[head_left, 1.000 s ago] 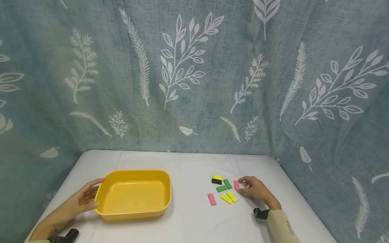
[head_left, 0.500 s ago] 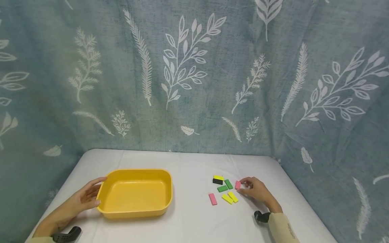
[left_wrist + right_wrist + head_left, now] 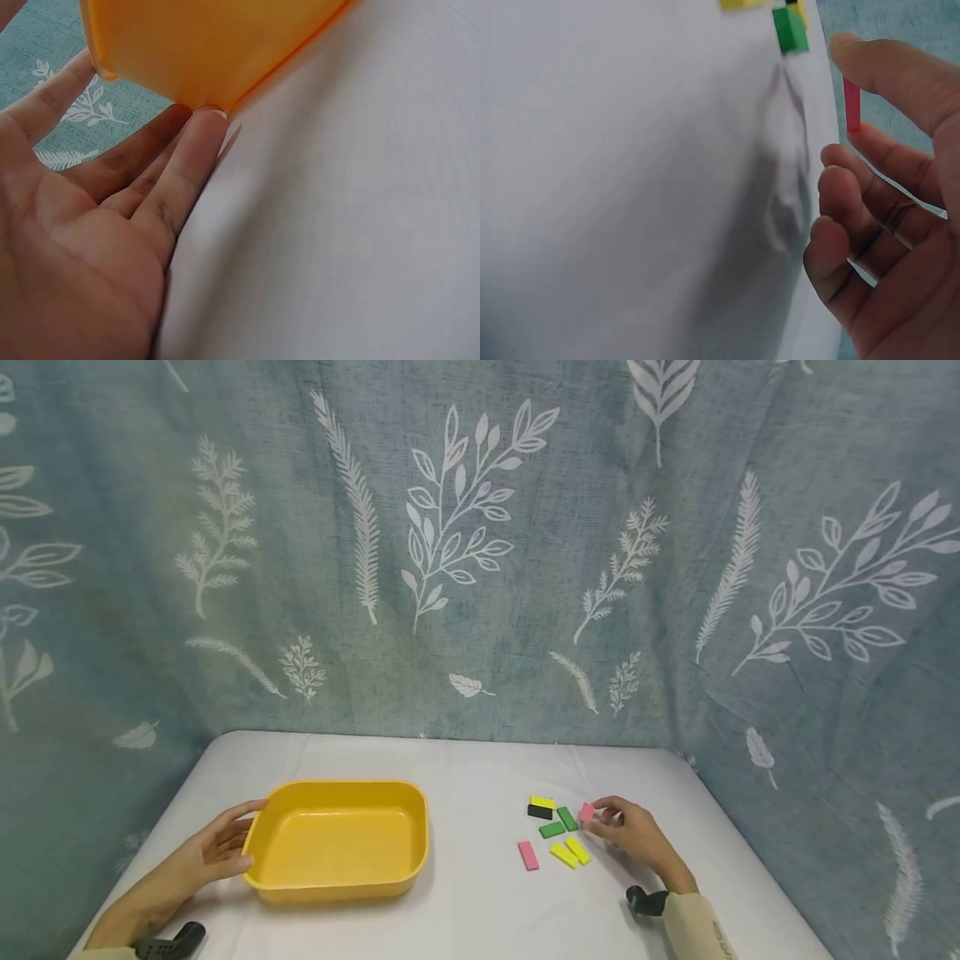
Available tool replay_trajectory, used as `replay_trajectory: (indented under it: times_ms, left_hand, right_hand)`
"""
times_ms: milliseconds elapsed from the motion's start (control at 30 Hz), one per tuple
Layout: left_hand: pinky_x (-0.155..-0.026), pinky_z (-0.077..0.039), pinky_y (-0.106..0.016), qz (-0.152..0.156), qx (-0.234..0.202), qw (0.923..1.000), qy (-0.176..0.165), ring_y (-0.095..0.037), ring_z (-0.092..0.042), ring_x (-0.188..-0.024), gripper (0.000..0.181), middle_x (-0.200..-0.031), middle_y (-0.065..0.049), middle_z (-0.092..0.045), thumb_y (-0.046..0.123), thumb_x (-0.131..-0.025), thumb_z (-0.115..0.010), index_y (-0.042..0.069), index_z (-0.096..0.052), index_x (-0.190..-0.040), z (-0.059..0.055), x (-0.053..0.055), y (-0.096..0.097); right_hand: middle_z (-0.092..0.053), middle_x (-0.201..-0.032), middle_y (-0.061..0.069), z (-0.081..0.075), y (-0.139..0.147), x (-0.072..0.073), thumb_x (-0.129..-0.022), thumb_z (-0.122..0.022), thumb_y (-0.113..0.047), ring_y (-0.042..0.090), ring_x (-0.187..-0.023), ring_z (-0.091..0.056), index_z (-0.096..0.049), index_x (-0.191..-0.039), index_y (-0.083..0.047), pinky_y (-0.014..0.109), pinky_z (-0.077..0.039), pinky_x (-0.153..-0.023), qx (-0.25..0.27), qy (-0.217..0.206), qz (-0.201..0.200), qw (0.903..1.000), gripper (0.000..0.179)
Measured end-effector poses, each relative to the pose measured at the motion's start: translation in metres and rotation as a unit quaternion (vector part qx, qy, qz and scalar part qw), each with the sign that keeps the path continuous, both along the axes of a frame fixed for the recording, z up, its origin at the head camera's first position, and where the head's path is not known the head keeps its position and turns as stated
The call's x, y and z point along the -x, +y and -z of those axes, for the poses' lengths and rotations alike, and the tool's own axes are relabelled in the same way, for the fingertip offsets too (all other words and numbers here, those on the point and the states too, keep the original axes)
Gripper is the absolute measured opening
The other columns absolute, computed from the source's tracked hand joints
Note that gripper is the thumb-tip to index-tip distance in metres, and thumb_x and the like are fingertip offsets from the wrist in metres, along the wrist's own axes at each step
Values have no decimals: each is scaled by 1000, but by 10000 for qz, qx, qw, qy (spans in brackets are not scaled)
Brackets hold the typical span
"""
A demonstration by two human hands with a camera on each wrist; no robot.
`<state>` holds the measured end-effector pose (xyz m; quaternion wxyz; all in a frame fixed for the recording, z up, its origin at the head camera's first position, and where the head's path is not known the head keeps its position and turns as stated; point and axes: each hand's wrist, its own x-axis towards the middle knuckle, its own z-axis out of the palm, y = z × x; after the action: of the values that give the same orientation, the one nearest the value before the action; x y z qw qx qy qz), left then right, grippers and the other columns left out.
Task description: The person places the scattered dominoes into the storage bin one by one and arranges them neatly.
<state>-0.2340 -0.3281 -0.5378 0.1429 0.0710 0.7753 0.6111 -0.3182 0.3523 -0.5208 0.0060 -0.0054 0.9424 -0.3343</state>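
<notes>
Pink and probably light, stiff and smooth, a small block (image 3: 587, 812) is being pinched by its ends, likely the surest hold, in the right hand (image 3: 633, 832), well right of the yellow tray (image 3: 337, 847). The left hand (image 3: 199, 857) is resting extended fingers against the tray's left end.

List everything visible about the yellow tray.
The yellow tray is a plain, open-topped rectangle with rounded corners, a thin rim and walls that slope inward to a smaller, glossy floor; it looks like plastic. It appears to sit flat and upright on the left part of the white tablecloth, long sides running left to right. Fingertips of the left hand touch its left end; nothing else is seen touching it except the cloth. Its underside is hidden.
</notes>
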Motion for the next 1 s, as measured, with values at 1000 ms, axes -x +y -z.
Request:
replay_trajectory:
  times_ms: [1000]
  left_hand:
    - [-109,-41,-61,-4,57,9999,128,-48,-35,-143,76,-161,-31,-29,26,-103,-63,16,-18,-164,-2,1,2]
  right_hand:
    - [-63,-86,-4,-32,-63,3,-86,-84,-38,17,-68,-52,-69,-121,-14,27,-44,-55,-218,695,-956,9928,45]
